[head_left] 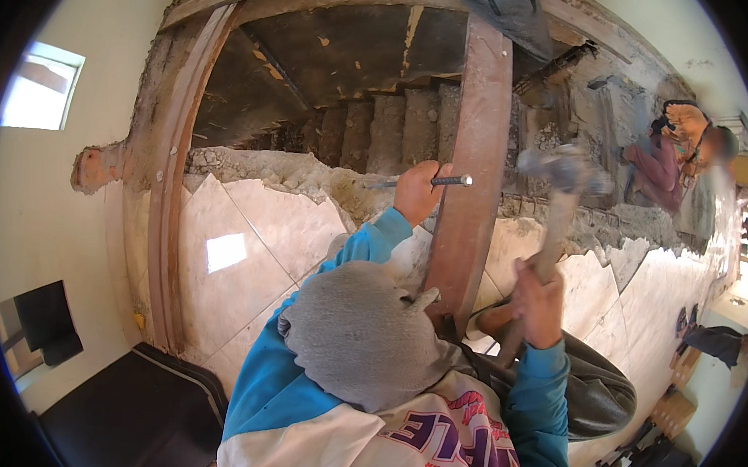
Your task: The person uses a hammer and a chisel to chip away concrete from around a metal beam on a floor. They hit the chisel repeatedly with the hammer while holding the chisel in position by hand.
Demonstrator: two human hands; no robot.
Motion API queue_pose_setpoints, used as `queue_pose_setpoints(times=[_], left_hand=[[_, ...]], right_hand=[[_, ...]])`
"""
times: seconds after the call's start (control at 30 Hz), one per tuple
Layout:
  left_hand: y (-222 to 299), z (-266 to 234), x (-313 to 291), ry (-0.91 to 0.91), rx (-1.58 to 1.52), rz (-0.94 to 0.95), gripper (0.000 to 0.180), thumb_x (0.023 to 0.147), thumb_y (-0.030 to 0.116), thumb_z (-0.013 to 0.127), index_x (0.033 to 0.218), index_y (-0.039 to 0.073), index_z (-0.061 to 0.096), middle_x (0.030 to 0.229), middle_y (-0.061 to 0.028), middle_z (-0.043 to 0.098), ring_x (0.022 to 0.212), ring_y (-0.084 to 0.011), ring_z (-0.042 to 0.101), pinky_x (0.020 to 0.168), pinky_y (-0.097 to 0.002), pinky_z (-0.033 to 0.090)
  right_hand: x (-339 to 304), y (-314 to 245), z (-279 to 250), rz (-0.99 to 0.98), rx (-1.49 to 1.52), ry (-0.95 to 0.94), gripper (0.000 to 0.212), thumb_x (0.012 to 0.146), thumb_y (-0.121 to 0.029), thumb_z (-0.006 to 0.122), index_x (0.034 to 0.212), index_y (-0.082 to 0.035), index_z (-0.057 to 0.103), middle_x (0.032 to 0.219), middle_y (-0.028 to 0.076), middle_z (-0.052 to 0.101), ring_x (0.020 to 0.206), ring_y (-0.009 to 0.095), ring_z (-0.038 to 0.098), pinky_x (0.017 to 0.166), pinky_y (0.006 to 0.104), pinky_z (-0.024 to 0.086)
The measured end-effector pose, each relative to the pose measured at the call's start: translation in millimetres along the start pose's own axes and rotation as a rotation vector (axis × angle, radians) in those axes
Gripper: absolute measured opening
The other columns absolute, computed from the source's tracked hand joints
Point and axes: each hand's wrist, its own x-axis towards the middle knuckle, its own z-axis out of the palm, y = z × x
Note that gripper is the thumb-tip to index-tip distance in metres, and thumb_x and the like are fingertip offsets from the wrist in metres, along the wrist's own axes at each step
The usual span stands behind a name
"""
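Note:
My left hand [417, 194] is closed around a ribbed metal rod [453, 181], probably a chisel. The rod lies nearly level, with its bright round end to the right and its thin end at the broken floor edge [302, 170]. In my right hand [540, 301] is the wooden handle of a hammer [561, 210]. The hammer's head is raised to the right of the rod, apart from it, and smeared by motion. Between my two hands runs a reddish-brown beam [474, 154]. Grey cloth [361, 333] hides part of the floor below my left hand.
Beyond the broken edge is an opening with steps [387, 134]. Pale floor tiles [249, 228] end raggedly along it. Another beam [176, 175] stands at left. A co-worker [665, 163] crouches at far right. Dark cloth [512, 22] hangs at the top; a black padded piece [132, 415] lies lower left.

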Motion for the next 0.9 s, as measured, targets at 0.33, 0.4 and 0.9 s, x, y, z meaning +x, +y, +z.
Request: queue_pose_setpoints(times=[0.33,0.4,0.9], left_hand=[[-3.1,22.1,7.3,-0.008,0.015,0.101,0.037,0.09,0.023,0.059,0.066,0.001,0.042,0.062,-0.0211,0.04,0.055,-0.0396,0.036,0.05,-0.0438,0.031],[-16.6,36.3,3.8,-0.04,-0.015,0.144,0.036,0.09,0.023,0.058,0.067,0.001,0.042,0.063,-0.0215,0.04,0.056,-0.0405,0.036,0.05,-0.0437,0.031],[-6.6,22.2,19.3,-0.109,-0.002,-0.06,0.037,0.09,0.026,0.057,0.069,0.0,0.041,0.064,-0.0213,0.043,0.06,-0.0416,0.042,0.052,-0.0453,0.033]], right_hand=[[1.4,54.4,-1.4,-0.81,-0.461,0.215,0.015,0.088,-0.016,0.055,0.087,-0.001,0.058,0.063,0.007,0.056,0.059,0.016,0.052,0.05,0.0321,0.042],[7.8,75.6,1.8,-0.278,-0.503,-0.255,0.02,0.084,-0.017,0.06,0.086,0.003,0.057,0.07,0.017,0.058,0.063,0.024,0.055,0.06,0.037,0.045],[9.0,100.8,-20.7,-0.109,-0.707,-0.099,0.028,0.081,-0.023,0.063,0.082,0.002,0.05,0.066,0.025,0.056,0.065,0.045,0.057,0.056,0.0445,0.045]])
